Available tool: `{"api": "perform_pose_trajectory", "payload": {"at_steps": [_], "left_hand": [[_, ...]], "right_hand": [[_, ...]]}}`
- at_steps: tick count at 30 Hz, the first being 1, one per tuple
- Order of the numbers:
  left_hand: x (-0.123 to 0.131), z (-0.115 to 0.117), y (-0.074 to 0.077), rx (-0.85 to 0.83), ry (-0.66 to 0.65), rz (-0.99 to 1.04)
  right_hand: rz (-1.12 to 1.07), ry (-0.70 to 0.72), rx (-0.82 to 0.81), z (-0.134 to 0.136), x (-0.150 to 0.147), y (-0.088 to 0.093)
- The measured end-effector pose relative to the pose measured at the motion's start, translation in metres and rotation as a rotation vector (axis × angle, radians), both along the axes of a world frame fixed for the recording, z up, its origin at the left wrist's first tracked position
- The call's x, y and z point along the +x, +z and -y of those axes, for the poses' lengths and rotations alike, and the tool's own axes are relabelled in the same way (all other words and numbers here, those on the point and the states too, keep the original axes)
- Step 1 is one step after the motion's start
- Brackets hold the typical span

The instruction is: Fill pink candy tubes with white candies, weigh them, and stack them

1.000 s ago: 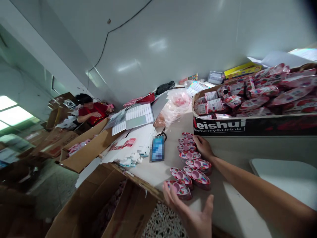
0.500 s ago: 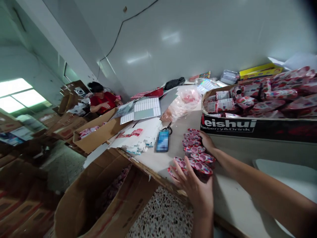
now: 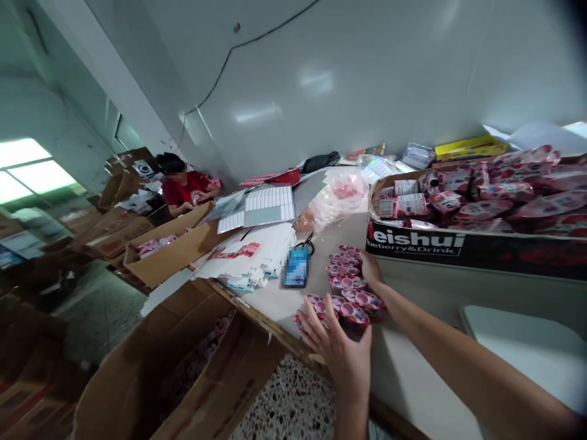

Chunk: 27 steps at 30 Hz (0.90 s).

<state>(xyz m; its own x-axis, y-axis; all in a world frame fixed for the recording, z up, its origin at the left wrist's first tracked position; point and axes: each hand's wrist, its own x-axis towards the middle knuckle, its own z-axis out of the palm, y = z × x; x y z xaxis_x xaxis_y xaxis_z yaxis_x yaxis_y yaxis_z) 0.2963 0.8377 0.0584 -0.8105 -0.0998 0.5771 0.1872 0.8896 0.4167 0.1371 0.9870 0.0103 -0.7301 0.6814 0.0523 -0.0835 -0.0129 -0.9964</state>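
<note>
Several small red-and-pink printed packs (image 3: 345, 283) with oval tops, each with a round pink spot, stand bunched in rows on the table. My left hand (image 3: 345, 345) lies against the near end of the group, fingers spread and stretched over the closest packs. Along the right side of the far packs rests my right hand (image 3: 370, 272), seemingly flat against them, its fingertips partly hidden. Neither hand is wrapped round a single pack.
A black-sided carton (image 3: 413, 243) full of similar packs stands right. Left of the group are a phone (image 3: 296, 267), scissors (image 3: 305, 245) and white card sheets (image 3: 247, 256). Below the table edge sits a big open cardboard box (image 3: 137, 354). A person in red (image 3: 186, 189) sits beyond.
The view has shifted slightly, moving the table things left and down in the picture. My hands keep nearly the same place against the packs. The person in red has moved their hands.
</note>
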Motion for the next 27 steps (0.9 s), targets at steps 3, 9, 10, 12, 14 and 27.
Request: {"api": "perform_pose_trajectory", "payload": {"at_steps": [3, 9, 10, 12, 14, 27], "left_hand": [[-0.011, 0.011, 0.001, -0.017, 0.018, -0.02], [-0.03, 0.029, 0.0, -0.08, 0.045, 0.011], [-0.032, 0.03, -0.003, -0.089, 0.044, 0.014], [-0.036, 0.031, -0.009, -0.105, 0.043, 0.008], [-0.039, 0.03, -0.014, -0.108, 0.052, -0.001], [-0.053, 0.032, -0.002, -0.143, 0.086, -0.006]], "right_hand": [[0.042, -0.036, -0.014, 0.013, -0.009, -0.001], [0.075, -0.067, -0.016, 0.044, -0.027, -0.004], [0.077, -0.066, -0.014, 0.049, -0.029, -0.004], [0.082, -0.067, -0.008, 0.059, -0.033, -0.005], [0.087, -0.071, -0.002, 0.066, -0.034, -0.005], [-0.046, 0.069, 0.158, 0.043, -0.033, -0.003]]}}
